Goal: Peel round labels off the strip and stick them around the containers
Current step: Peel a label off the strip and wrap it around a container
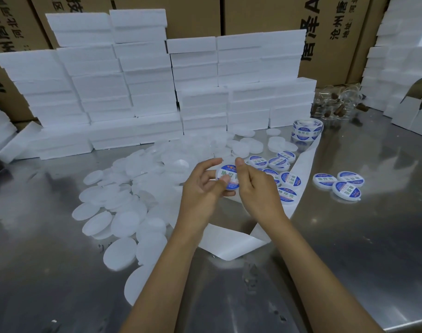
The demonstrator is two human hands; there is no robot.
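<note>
Held container: a small round white plastic container with a blue-and-white round label [227, 179] on its face, held above the bench between both hands, tilted toward the camera.
Left hand: the left hand [203, 188] grips the container from its left side, fingers curled round the rim, index finger arched over the top edge and thumb lying across the lower part of the label.
Right hand: the right hand [253, 186] is at the container's right edge, thumb raised and touching the upper right of the label, the other fingers loosely curled; whether they pinch anything cannot be told.
Strip: the white backing-paper strip [303, 164] runs from a roll of blue round labels [307, 129] at the back, down the bench under the hands, and ends in a curled fold [231, 243] near the forearms.
Labelled pile: finished blue-labelled containers [277, 164] lie just right of the hands on and beside the strip; three more [337, 183] sit well apart to the right.
Unlabelled pile: plain translucent white round containers [123, 212] spread to the left of the hands, reaching toward the near edge.
Bench: a shiny stainless-steel bench [361, 236], with bare metal to the right and in front of the arms.
Back edge: stacked white foam boxes [157, 92] wall off the rear, with brown cardboard cartons [265, 13] behind.
Arms: both forearms reach forward from the bottom of the view, converging at the container.
</note>
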